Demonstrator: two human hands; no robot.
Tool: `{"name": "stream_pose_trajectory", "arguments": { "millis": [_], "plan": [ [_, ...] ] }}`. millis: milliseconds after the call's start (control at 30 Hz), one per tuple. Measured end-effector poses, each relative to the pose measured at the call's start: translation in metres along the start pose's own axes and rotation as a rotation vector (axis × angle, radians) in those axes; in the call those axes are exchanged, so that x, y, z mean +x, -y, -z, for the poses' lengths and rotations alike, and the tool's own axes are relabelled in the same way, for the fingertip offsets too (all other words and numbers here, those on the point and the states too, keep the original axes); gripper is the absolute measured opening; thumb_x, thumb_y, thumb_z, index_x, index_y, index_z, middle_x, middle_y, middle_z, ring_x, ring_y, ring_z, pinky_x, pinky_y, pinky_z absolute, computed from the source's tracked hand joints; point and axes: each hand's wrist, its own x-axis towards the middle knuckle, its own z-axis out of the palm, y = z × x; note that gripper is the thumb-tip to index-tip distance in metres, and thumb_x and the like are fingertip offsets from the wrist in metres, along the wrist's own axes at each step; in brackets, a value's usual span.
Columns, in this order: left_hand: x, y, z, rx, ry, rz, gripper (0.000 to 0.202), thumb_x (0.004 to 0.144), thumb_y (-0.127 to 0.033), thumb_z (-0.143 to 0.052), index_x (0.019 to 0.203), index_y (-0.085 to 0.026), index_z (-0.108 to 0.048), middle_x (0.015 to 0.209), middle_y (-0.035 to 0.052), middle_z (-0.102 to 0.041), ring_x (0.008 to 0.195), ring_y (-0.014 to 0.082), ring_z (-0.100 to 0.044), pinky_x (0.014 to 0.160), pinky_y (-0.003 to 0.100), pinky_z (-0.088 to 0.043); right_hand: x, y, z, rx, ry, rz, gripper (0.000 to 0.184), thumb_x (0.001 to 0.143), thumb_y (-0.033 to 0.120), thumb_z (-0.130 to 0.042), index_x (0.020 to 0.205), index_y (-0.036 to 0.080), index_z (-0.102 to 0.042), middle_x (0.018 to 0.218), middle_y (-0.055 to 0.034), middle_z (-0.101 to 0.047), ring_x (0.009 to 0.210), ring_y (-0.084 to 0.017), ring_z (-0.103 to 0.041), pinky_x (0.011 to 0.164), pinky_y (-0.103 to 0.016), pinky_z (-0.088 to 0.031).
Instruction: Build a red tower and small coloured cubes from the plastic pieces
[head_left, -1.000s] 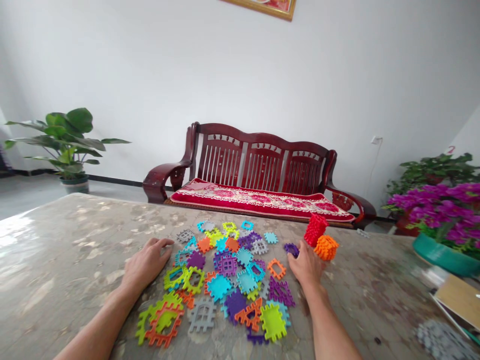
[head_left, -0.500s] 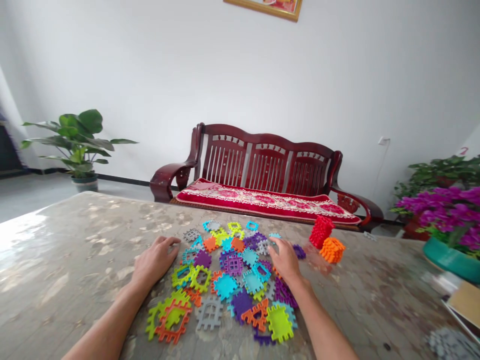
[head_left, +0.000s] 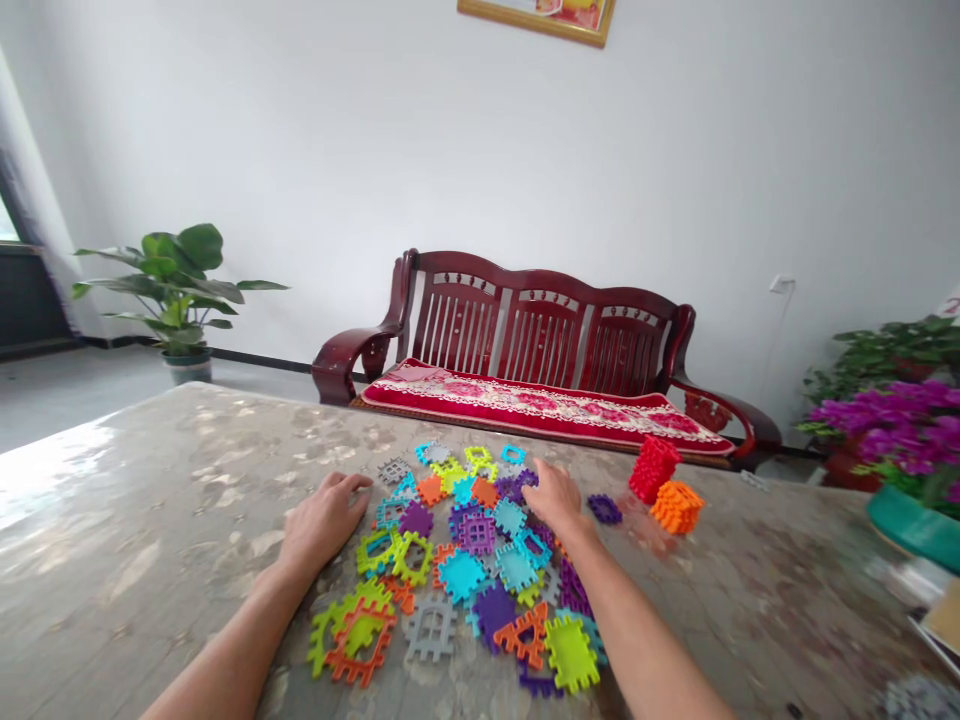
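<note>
Several flat plastic interlocking tiles (head_left: pixel 457 540) in green, orange, cyan, purple and grey lie scattered on a marbled table (head_left: pixel 150 520). My left hand (head_left: pixel 326 515) rests palm down on the table at the pile's left edge, fingers loosely spread, holding nothing. My right hand (head_left: pixel 553 492) lies over the far right part of the pile, fingers stretched onto the purple and grey tiles there. A red built cube (head_left: pixel 653 468) and an orange built cube (head_left: pixel 676 506) stand to the right of the pile. A lone purple tile (head_left: pixel 604 509) lies between my right hand and the cubes.
A dark wooden bench (head_left: pixel 540 340) with a red cushion stands behind the table. A leafy potted plant (head_left: pixel 176 290) is at the back left. Purple flowers in a teal pot (head_left: pixel 911 520) sit at the table's right edge, with papers (head_left: pixel 941 620) near the corner.
My right hand left the spot beside the cubes and moved left onto the far tiles of the pile. My left hand stayed put. The view shifted slightly left.
</note>
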Motion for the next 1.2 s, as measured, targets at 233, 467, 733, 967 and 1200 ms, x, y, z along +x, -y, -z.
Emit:
{"name": "stream_pose_trajectory", "arguments": {
  "millis": [233, 467, 733, 967, 1200],
  "plan": [
    [0.001, 0.000, 0.000, 0.021, 0.006, 0.009, 0.040, 0.091, -0.043, -0.035, 0.117, -0.034, -0.064, 0.123, 0.0040, -0.061, 0.098, 0.0233, -0.066, 0.070, 0.029, -0.046, -0.003, -0.005, -0.002, 0.210, -0.150, -0.003, 0.041, 0.074, 0.021, -0.061, 0.114, 0.024, -0.069, 0.111, -0.0059, -0.070, 0.107, -0.023, -0.059, 0.093, -0.031, -0.043],
    [0.001, 0.000, 0.001, 0.009, 0.020, 0.004, 0.042, 0.091, -0.043, -0.034, 0.118, -0.033, -0.064, 0.126, 0.0053, -0.059, 0.100, 0.0257, -0.066, 0.073, 0.033, -0.048, -0.009, -0.027, 0.005, 0.435, -0.230, -0.011, 0.027, 0.080, 0.030, -0.053, 0.097, 0.028, -0.074, 0.097, 0.0017, -0.075, 0.093, -0.020, -0.065, 0.086, -0.030, -0.048],
    [0.001, 0.000, 0.002, -0.009, 0.001, 0.005, 0.041, 0.089, -0.043, -0.037, 0.116, -0.032, -0.067, 0.125, 0.0069, -0.061, 0.098, 0.0260, -0.066, 0.073, 0.033, -0.049, -0.037, -0.089, -0.006, 0.668, -0.377, -0.055, 0.027, 0.071, 0.024, -0.047, 0.080, 0.021, -0.071, 0.090, -0.0064, -0.074, 0.091, -0.024, -0.066, 0.090, -0.037, -0.050],
    [0.000, 0.000, 0.001, 0.000, 0.002, -0.001, 0.043, 0.090, -0.046, -0.034, 0.117, -0.033, -0.065, 0.124, 0.0056, -0.060, 0.099, 0.0260, -0.065, 0.072, 0.033, -0.048, -0.055, -0.094, -0.014, 0.601, -0.263, -0.127, 0.054, 0.056, 0.013, -0.043, 0.103, 0.018, -0.070, 0.100, -0.0075, -0.073, 0.100, -0.024, -0.066, 0.090, -0.034, -0.050],
    [0.000, -0.001, 0.003, 0.003, 0.001, -0.001, 0.043, 0.090, -0.047, -0.034, 0.116, -0.032, -0.066, 0.122, 0.0064, -0.062, 0.097, 0.0269, -0.066, 0.072, 0.035, -0.049, -0.054, -0.102, -0.010, 0.532, -0.096, -0.006, 0.056, 0.068, 0.024, -0.053, 0.123, 0.018, -0.063, 0.123, -0.0086, -0.067, 0.116, -0.026, -0.059, 0.098, -0.039, -0.047]
  ]
}}
